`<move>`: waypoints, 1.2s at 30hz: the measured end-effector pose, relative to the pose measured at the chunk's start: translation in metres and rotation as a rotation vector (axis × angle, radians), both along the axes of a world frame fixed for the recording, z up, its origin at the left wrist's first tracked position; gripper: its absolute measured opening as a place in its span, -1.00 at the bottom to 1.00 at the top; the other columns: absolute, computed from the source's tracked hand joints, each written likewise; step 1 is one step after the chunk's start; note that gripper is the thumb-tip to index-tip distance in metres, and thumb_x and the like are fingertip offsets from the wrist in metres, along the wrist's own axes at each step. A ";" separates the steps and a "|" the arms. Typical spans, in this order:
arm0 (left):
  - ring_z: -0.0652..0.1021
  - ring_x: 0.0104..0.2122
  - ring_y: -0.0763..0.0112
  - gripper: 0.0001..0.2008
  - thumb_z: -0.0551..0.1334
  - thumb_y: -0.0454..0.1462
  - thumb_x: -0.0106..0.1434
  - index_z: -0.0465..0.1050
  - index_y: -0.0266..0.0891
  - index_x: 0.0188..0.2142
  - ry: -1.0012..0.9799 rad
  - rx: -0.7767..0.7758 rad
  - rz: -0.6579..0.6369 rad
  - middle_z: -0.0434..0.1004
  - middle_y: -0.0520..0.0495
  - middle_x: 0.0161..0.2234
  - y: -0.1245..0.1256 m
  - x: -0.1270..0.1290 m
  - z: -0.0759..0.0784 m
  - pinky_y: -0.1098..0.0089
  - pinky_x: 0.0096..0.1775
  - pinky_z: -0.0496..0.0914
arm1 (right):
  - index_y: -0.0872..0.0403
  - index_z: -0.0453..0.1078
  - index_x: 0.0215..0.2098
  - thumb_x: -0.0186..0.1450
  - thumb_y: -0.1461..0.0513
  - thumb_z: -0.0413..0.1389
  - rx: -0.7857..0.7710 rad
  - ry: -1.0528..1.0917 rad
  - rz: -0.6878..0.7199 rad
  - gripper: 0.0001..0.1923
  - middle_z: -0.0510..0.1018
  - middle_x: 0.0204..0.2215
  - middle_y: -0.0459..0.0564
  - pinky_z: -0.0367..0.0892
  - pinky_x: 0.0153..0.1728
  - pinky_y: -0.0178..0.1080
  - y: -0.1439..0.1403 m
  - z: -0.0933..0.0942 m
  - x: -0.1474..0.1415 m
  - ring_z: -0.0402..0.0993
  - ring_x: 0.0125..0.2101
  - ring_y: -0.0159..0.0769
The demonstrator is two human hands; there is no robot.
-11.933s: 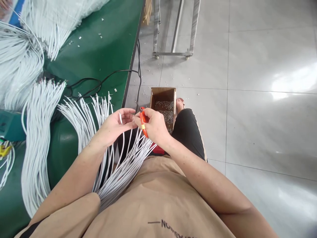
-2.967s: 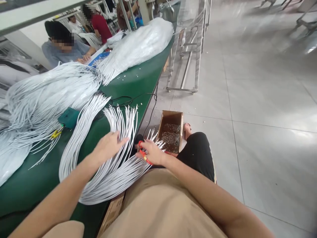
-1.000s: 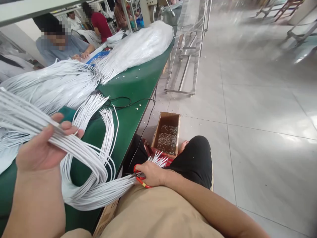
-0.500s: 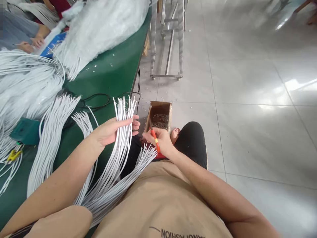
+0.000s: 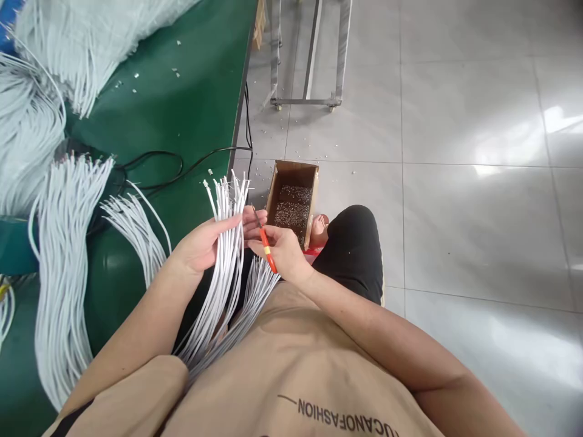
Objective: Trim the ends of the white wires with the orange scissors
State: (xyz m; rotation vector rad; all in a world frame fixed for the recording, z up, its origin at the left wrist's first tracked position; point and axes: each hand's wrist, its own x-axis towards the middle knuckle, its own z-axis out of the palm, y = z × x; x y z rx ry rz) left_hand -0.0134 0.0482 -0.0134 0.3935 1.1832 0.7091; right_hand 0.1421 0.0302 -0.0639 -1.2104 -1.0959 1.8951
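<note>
My left hand [image 5: 207, 243] holds a fan of white cables [image 5: 226, 206] whose stripped ends point up and away from me. My right hand [image 5: 280, 252] grips orange-handled scissors [image 5: 266, 249] right beside the left fingertips. A second sheaf of white cables [image 5: 259, 288] lies across my lap under the right hand. Both hands hover just off the front edge of the green table [image 5: 182, 91].
A cardboard box [image 5: 293, 200] of small cut scraps sits on the floor by my foot. More white cable bundles [image 5: 68, 243] and a black cord [image 5: 159, 170] lie on the table. A wheeled metal frame [image 5: 310, 60] stands on the grey tiled floor.
My left hand brought a bundle of cables from the table down to my lap and fanned it upright. My right hand with the scissors rose to meet it. My view tilted down.
</note>
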 end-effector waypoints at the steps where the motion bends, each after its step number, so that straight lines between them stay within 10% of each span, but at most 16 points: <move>1: 0.40 0.14 0.16 -0.78 0.21 -0.26 0.25 0.49 -0.23 -0.12 0.002 0.032 0.000 0.46 -0.18 0.08 0.000 -0.001 -0.002 0.13 0.15 0.30 | 0.15 0.48 -0.38 0.08 0.16 0.17 0.003 -0.008 -0.004 -0.79 0.43 -0.54 -0.15 0.24 -0.37 -0.34 -0.001 -0.001 -0.002 0.29 -0.47 -0.43; 13: 0.42 0.11 0.09 -0.66 0.28 -0.27 0.17 0.46 -0.19 -0.03 0.062 0.209 -0.096 0.51 -0.17 0.02 0.000 -0.009 -0.009 0.09 0.11 0.35 | 0.16 0.52 -0.34 0.05 0.24 0.21 -0.156 0.290 0.041 -0.80 0.52 -0.44 -0.11 0.29 -0.29 -0.31 0.000 0.010 -0.008 0.33 -0.46 -0.48; 26: 0.51 -0.01 0.28 -0.79 0.29 -0.25 0.16 0.48 -0.11 -0.17 0.072 0.362 0.126 0.55 -0.03 -0.05 0.000 -0.014 0.002 0.20 0.04 0.39 | 0.13 0.41 -0.51 0.01 0.23 0.21 -0.224 -0.001 -0.058 -0.88 0.40 -0.63 -0.18 0.17 -0.48 -0.35 -0.016 0.011 -0.004 0.25 -0.57 -0.49; 33: 0.51 -0.37 0.32 -0.78 0.38 -0.19 0.00 0.48 -0.22 -0.36 0.543 0.343 -0.504 0.55 -0.03 -0.35 -0.003 -0.009 0.004 0.34 -0.30 0.38 | 0.13 0.44 -0.49 -0.06 0.15 0.30 -0.245 0.082 -0.167 -0.76 0.41 -0.61 -0.17 0.19 -0.43 -0.35 -0.026 0.013 0.001 0.25 -0.53 -0.49; 36: 0.49 -0.36 0.33 -0.84 0.34 -0.20 0.03 0.47 -0.21 -0.40 0.565 0.377 -0.546 0.50 0.01 -0.41 -0.005 -0.006 0.004 0.32 -0.25 0.34 | 0.13 0.45 -0.51 -0.03 0.13 0.29 -0.201 0.061 -0.114 -0.77 0.41 -0.61 -0.16 0.18 -0.45 -0.35 -0.022 0.014 0.007 0.24 -0.54 -0.49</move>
